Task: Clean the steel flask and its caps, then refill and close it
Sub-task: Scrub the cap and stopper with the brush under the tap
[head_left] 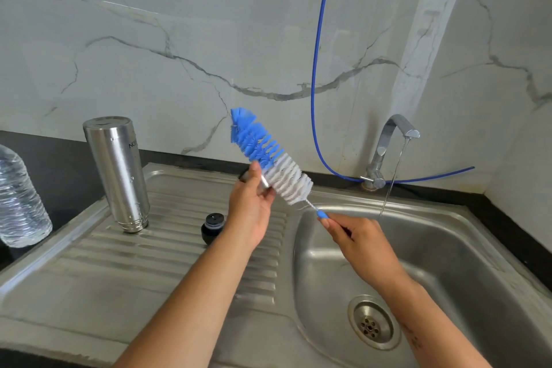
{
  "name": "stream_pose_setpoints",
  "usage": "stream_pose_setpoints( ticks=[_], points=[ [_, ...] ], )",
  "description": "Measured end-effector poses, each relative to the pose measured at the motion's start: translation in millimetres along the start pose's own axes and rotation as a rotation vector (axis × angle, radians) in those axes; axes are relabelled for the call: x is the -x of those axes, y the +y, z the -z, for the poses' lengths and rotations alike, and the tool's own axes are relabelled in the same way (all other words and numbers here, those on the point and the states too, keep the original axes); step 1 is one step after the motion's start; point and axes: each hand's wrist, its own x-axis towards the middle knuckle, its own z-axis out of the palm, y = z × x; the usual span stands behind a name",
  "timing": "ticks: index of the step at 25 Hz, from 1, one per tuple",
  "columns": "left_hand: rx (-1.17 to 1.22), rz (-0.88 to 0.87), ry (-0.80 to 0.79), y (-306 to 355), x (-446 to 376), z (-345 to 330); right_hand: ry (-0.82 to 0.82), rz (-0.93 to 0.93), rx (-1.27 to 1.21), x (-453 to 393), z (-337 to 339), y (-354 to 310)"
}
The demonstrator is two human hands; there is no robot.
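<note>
L. hand [249,212] fingers curled round steel cap [263,184], brush [270,157] bristles against it; R. hand [355,236] pinches brush handle above sink basin [448,248]. Steel flask [118,173] stands inverted on drainboard [134,263], black inner cap [212,227] beside; tap [391,146] running.

Steel flask [118,173] showing brushed, glossy metal, beaded wet. Sink [179,263] drainboard looking dull, ridged stainless (streaked). Bottle brush [268,155] bristling in blue and white plastic. Black cap [212,227] looking glossy plastic. Wall [179,39] gleaming, polished veined marble.
</note>
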Motion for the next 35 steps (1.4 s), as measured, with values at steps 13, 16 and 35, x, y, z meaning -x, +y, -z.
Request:
stream_pose_setpoints(
  ticks=[13, 16, 35],
  points=[
    [-0.273, 0.038, -0.015, -6.6, 3.6, 4.7, 0.025, -0.078, -0.009, -2.9, -1.8, 4.0],
    [-0.109, 0.041, 0.115, 2.3, -3.1, 8.9, 0.004, -0.069, 0.017, -0.8, 1.4, 4.7],
    [0.014, 0.018, 0.029, -4.9, 6.9, -4.4, 0.083, 0.011, 0.004, -0.5, 4.1, -2.4]
  ],
)
